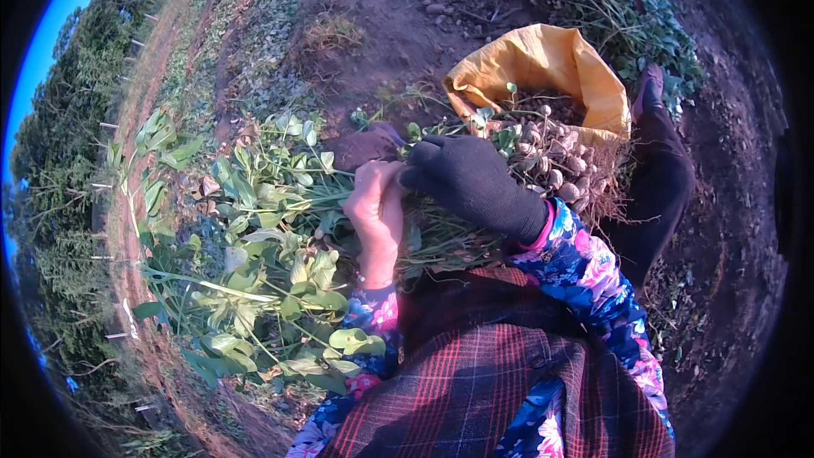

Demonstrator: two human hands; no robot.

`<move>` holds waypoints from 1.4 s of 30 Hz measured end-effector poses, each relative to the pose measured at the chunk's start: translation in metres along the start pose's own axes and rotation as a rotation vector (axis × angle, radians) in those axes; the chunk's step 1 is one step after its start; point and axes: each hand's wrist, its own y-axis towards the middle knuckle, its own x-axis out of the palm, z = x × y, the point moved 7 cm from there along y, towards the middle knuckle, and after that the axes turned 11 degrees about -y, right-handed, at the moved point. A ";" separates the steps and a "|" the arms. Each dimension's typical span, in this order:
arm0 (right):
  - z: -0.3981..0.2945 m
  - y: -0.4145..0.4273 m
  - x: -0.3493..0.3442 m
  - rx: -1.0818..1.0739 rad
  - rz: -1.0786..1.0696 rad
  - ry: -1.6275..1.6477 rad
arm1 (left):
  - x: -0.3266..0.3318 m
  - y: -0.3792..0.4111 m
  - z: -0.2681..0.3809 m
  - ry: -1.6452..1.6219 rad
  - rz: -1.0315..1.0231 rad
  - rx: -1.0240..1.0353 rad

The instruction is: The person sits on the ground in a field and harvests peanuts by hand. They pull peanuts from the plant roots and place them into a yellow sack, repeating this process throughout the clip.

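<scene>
My bare left hand (375, 207) is closed around the stems of a leafy peanut plant bundle (273, 203), whose foliage spreads to the left across my lap. Beside it my right hand (458, 178), in a dark knit glove, touches the left one, its fingers curled at the stems; what lies between its fingertips is hidden. Just right of the gloved hand, clustered peanut pods (569, 162) hang on roots at the front rim of an open yellow woven sack (540, 57). More pods show inside the sack.
Piled peanut plants (623, 6) with pods lie on the soil beyond the sack. My dark-trousered leg (661, 184) stretches along the sack's right side, and a dark shoe (365, 147) shows beyond my left hand. Trees and field rows stand at the left.
</scene>
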 end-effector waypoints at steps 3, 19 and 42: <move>0.017 -0.005 -0.002 -0.012 0.078 0.464 | 0.011 0.003 0.009 -0.027 0.047 0.049; 0.060 0.004 -0.024 0.061 0.092 0.270 | 0.005 -0.013 -0.014 0.035 0.093 -0.154; 0.029 -0.002 -0.035 -0.073 0.013 -0.170 | 0.013 -0.001 0.003 0.073 -0.030 -0.122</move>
